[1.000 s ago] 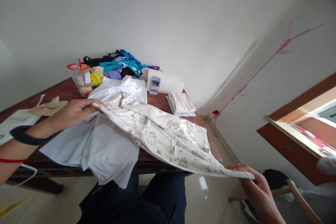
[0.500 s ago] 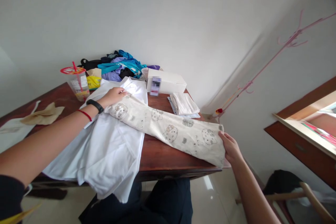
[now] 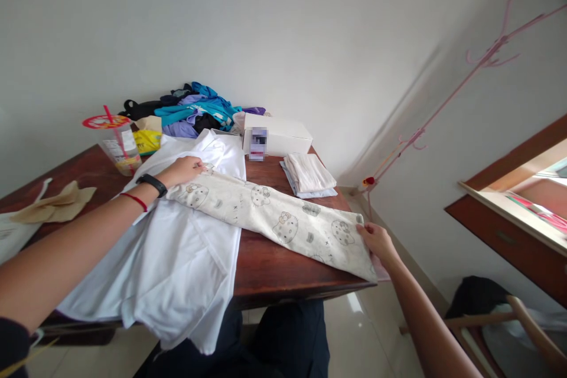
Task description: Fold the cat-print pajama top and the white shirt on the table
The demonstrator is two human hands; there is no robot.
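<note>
A cream cloth printed with cartoon cats (image 3: 274,218) lies folded in a long strip across the wooden table (image 3: 274,260). My left hand (image 3: 183,168) pinches its far left end, fingers closed on the fabric. At the table's right edge my right hand (image 3: 376,241) grips the other end. The strip's left part rests on a white garment (image 3: 177,254) that hangs over the near table edge.
A white box (image 3: 277,136), a small folded stack of cloth (image 3: 310,176), a heap of blue, purple and black clothes (image 3: 195,112), a plastic cup with a red lid (image 3: 115,144) and a beige cloth (image 3: 53,204) sit on the table. A pink coat rack (image 3: 443,106) and a chair (image 3: 509,325) stand to the right.
The printed cloth went from a loose spread hanging off the table to a narrow folded strip laid flat on it. Both hands moved forward onto the table with its ends.
</note>
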